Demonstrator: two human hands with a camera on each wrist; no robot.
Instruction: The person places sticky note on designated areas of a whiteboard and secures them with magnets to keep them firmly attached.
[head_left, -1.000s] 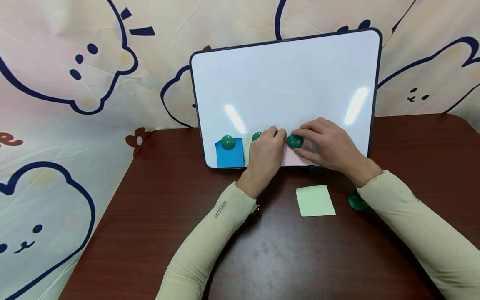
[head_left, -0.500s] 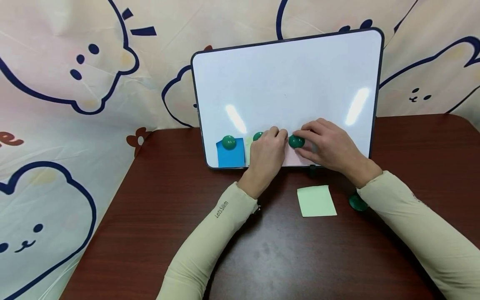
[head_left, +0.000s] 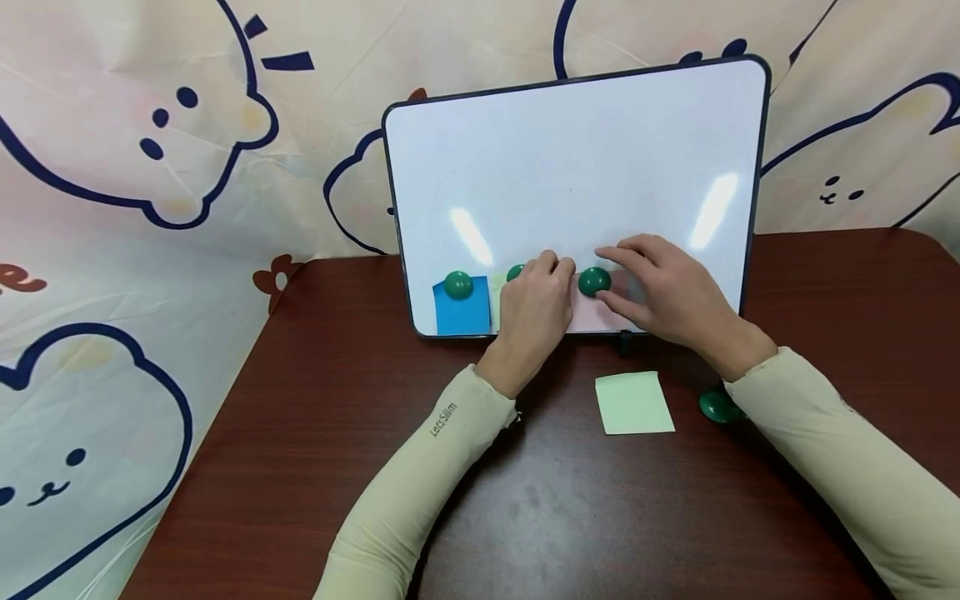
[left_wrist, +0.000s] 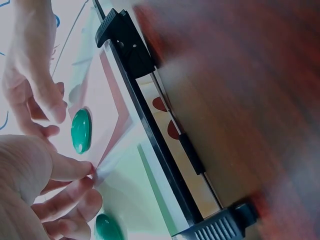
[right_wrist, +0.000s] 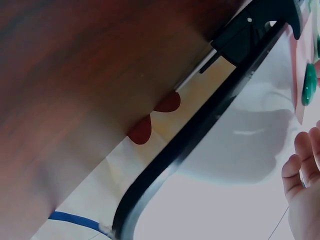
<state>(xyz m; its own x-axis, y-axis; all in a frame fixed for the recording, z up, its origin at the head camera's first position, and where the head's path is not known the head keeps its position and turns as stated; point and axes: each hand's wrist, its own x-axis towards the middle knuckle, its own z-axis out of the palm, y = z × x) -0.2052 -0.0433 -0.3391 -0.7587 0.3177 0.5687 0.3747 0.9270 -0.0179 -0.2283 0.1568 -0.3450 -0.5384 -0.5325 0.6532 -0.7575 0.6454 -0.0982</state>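
Note:
A pink sticky note (head_left: pixel 588 318) lies on the lower part of the whiteboard (head_left: pixel 570 167), with a round green magnet (head_left: pixel 594 282) on its upper part. My left hand (head_left: pixel 536 304) pinches the left edge of the note; in the left wrist view its thumb and forefinger meet at the note's edge. My right hand (head_left: pixel 671 292) is beside the magnet, thumb and fingers spread apart around it. The thumb tip is close to the magnet, and I cannot tell whether it touches. The right wrist view shows the magnet (right_wrist: pixel 309 85) apart from the visible right fingers.
Left on the board are a blue note (head_left: pixel 461 315) with a green magnet (head_left: pixel 458 285), and a pale green note (head_left: pixel 495 302) whose magnet (head_left: pixel 514 272) is partly hidden. On the table (head_left: pixel 300 417) lie a light green note (head_left: pixel 635 403) and another green magnet (head_left: pixel 720 407) beside the right sleeve.
My right fingers have let go of the green magnet and spread apart, moving slightly right. The magnet stays on the pink note, and my left hand holds its place.

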